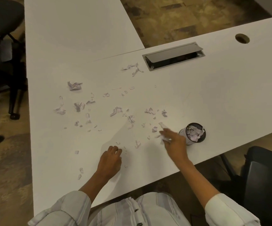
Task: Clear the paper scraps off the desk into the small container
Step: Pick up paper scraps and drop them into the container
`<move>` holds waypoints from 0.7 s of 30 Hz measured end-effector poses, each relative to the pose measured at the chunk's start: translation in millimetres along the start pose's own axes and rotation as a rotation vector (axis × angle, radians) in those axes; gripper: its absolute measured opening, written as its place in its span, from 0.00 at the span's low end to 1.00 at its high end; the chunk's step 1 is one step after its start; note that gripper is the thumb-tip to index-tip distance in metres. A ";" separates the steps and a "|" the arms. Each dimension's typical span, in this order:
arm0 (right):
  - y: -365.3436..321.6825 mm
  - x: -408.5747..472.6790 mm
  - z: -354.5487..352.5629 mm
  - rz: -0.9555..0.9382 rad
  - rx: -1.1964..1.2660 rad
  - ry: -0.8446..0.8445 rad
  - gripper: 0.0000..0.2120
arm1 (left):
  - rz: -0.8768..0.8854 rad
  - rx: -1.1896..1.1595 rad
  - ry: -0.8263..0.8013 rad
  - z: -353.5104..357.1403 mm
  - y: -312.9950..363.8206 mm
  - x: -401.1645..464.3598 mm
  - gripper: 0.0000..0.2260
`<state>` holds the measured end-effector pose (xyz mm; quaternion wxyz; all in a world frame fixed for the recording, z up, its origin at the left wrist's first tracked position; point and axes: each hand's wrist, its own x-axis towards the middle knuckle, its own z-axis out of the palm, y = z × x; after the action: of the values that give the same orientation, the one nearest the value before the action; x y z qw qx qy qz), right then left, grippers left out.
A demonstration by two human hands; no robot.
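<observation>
Left hand (111, 160) knuckles up, fingers curled down, forearm bare, sleeve rolled. Right hand (172, 142) reaching forward, blurred, fingers gripping white scraps (163, 138).

Paper scraps (115, 111) lay scattered across the middle of the worktop (229, 88). The small container (194, 133) stood at their 4 o'clock edge, near the worktop's front, with scraps inside. The cable hatch (173, 55) sat at 12 o'clock from the container, a round hole (242, 38) at 1 o'clock. The left hand (111, 162) rested at 8 o'clock from the container, the right hand (174, 141) just beside it at 9 o'clock.
</observation>
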<state>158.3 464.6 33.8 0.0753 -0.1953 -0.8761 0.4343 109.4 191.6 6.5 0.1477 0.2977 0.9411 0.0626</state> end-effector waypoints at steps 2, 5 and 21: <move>3.3 12.7 -31.6 0.078 0.066 0.147 0.16 | -0.006 -0.011 -0.004 -3.5 4.2 7.1 0.16; 19.5 24.0 -65.9 0.144 0.043 0.311 0.14 | 0.001 -0.044 -0.003 -7.8 12.4 16.0 0.16; 58.7 20.5 -96.0 0.194 -0.211 0.177 0.22 | -0.081 -0.180 -0.006 0.1 28.7 29.6 0.16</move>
<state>184.7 575.2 45.3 0.0889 -0.3233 -0.8838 0.3264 101.8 232.1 5.2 0.1792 0.2450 0.9425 0.1399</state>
